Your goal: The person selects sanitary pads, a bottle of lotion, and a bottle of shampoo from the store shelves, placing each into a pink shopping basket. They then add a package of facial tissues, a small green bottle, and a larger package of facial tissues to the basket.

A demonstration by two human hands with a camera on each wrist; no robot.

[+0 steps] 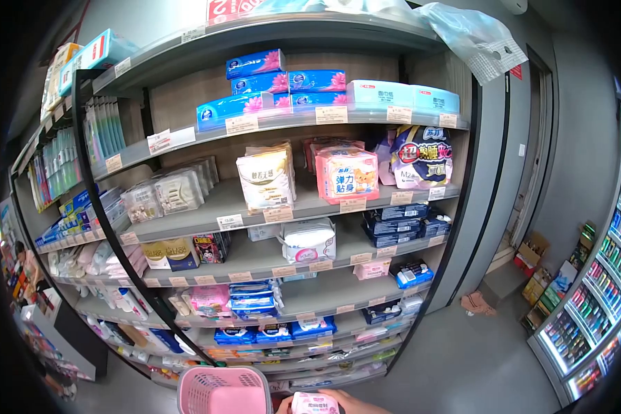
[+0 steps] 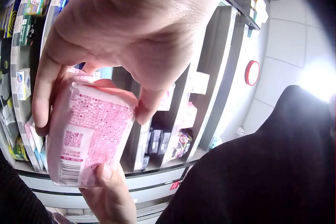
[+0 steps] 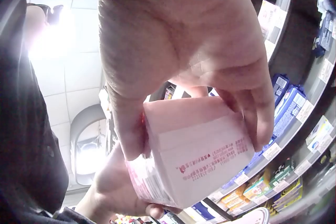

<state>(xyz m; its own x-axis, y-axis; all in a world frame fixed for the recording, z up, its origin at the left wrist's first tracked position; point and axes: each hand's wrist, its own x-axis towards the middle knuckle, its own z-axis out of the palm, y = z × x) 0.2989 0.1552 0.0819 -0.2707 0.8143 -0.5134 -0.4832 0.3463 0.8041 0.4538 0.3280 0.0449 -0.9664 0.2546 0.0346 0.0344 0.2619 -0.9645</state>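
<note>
Low in the head view, a pink-and-white plastic-wrapped pack is held between both hands, beside a pink shopping basket. My left hand grips one end of it, thumb on one side and fingers on the other. In the left wrist view, the pack's side with a pink dotted pattern, a square code and a barcode is visible. My right hand grips the other end, its thumb and fingers bent over opposite edges. The right wrist view brings out a pale side with red print. Most of both hands is cut off in the head view.
A tall grey shelf unit stands ahead, with blue tissue packs, sanitary pad packs and price tags along its edges. A lit drinks cooler is on the right. Cardboard boxes stand near a doorway.
</note>
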